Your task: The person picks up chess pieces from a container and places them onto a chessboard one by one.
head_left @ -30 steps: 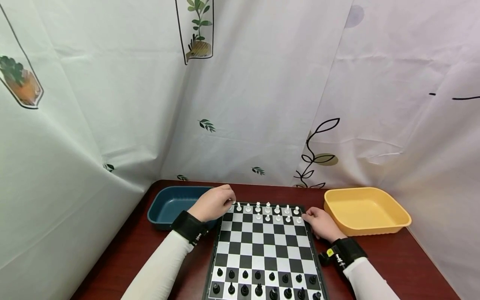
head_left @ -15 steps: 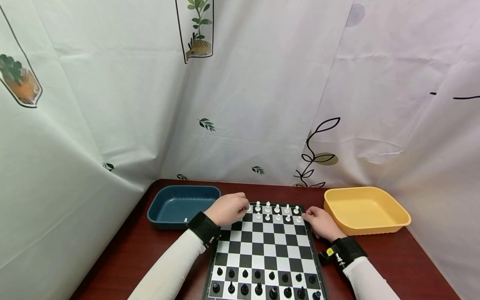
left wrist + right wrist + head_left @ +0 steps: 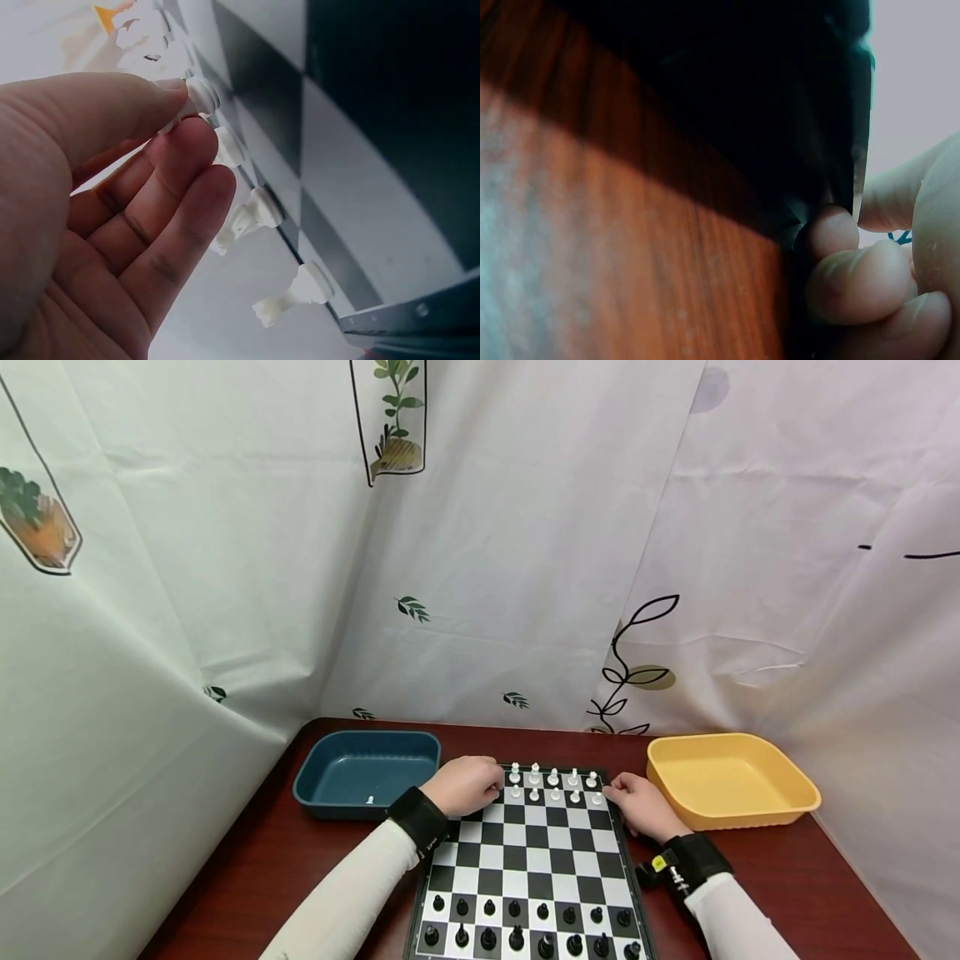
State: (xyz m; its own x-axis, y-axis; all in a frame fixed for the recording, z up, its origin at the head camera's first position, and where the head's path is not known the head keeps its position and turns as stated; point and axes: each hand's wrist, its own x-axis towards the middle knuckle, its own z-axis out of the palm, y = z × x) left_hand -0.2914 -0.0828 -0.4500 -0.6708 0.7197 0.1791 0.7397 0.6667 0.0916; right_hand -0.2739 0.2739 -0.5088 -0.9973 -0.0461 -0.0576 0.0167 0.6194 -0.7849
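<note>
From the head view, the left hand (image 3: 465,785) sat at the far left corner of the chessboard (image 3: 528,868), its grip curled over a white chess piece there. The right hand (image 3: 637,806) pressed the board's right edge, likely to keep it from sliding. A blue tray (image 3: 330,793) with one white piece in it waited close by on the left of the surface (image 3: 262,868).

The left wrist view showed thumb and finger pinching a white pawn (image 3: 196,99), first in its row.

The right wrist view showed curled fingers (image 3: 855,281) holding the board's edge.
</note>
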